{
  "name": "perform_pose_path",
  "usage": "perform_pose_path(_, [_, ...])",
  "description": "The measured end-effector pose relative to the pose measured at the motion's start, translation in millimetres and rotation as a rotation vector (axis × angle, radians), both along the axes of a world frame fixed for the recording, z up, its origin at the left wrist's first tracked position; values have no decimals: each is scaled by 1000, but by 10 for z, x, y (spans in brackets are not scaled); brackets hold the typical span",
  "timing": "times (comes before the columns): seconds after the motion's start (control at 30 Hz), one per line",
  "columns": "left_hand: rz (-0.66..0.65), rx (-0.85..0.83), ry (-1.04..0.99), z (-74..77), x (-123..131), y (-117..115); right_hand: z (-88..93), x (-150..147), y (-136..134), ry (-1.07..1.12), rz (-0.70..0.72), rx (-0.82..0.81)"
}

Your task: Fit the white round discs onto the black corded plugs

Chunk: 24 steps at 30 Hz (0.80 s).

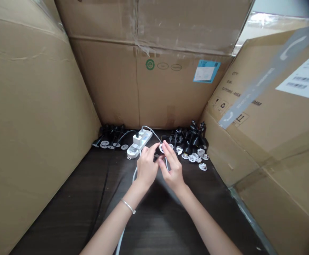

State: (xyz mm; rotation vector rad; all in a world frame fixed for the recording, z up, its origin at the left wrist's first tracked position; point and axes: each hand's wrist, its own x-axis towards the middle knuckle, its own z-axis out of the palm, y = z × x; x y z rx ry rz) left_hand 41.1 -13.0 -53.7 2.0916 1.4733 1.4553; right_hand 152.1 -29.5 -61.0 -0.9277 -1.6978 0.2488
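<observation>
Tall sheets of corrugated cardboard (32, 117) were stood around a dark wood-grain tabletop (64, 219). A green circled mark (150, 64) and a blue-edged label (206, 71) were printed or stuck on the back carton (112, 85), while a barcoded white label (303, 79) was carried on the right carton (250, 141). At the back of the tabletop, a white power strip (141, 143) was laid at a slant, with a white plug adapter (137, 140) seated in it. A white cable (120, 244) was run past the hands toward the near edge of the view. Black plug parts (112, 136) were heaped to the left of the strip, and a larger heap of black plug parts (194, 140) was set to the right, with white round discs (195, 157) scattered in front of it. A small black piece with a white disc (160, 149) was held between the hands, just in front of the strip. It was pinched by the left hand (146, 166), whose fingers (150, 152) were drawn together on it, and by the right hand (171, 166), whose fingers (167, 150) were closed on it. Its exact form was hidden by the fingers. A silver bangle (127, 205) was worn on the left wrist.
</observation>
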Motion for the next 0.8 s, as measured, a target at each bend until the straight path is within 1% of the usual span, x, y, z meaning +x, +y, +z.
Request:
perform_pose_path(0.07, [-79, -62, -140, -57, -1, 8, -45, 1, -15, -75, -4, -25])
perform_pose_path(0.17, [-243, -194, -370, -130, -37, -20, -86, 0, -64, -213, -25, -19])
perform_pose_path(0.27, [-386, -316, -614, -138, -85, -44, -98, 4, -90, -339, -65, -12])
perform_pose_path(0.33, [-441, -395, -776, -115, -105, -38, -95, 4, -91, -379, -85, -23])
perform_pose_path(0.4, [-450, -458, -880, -91, -112, -16, -91, -6, -94, -376, -62, -43])
perform_pose_path(0.47, [-440, -488, -919, -81, -107, 10, -92, -28, -107, -287, 9, -79])
perform_pose_path(0.57, [-428, -495, -912, -96, -89, 29, -109, -63, -122, 37, 114, -168])
perform_pose_path(0.63, [-426, -485, -877, -117, -79, 28, -126, -66, -106, 255, 108, -216])
perform_pose_path(0.67, [-423, -472, -849, -127, -76, 25, -134, -58, -87, 323, 87, -235])
perform_pose_path(0.73, [-418, -437, -774, -150, -72, 17, -145, -31, -34, 373, 47, -282])
perform_pose_path(0.8, [-413, -402, -689, -173, -70, 14, -149, 0, 22, 363, 53, -340])
